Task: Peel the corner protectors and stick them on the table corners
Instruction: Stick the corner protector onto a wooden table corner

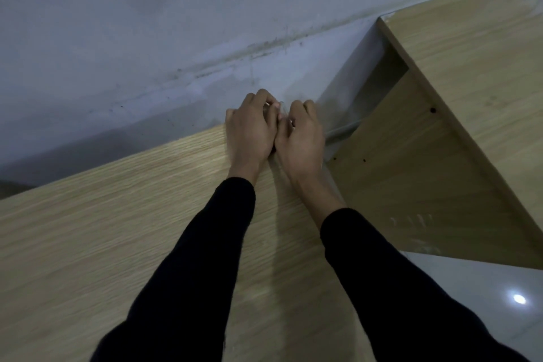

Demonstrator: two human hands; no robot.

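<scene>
Wood-grain worktop (102, 229) runs to far corner against grey wall (147, 23). Second wooden unit (470, 73) stands to right, apart from worktop; glossy floor (484, 303) shows between, lower right. Both hands meet at far corner and hide it. Left hand (249, 129) and right hand (299, 135) touch side by side, backs up, black sleeves (191, 273) behind. Fingers (269, 97) curled around small clear corner protector (280, 108) between fingertips; blurred, exact grip cannot tell.

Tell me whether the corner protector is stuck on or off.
Cannot tell: both hands, left hand and right hand, cover the table corner.
</scene>
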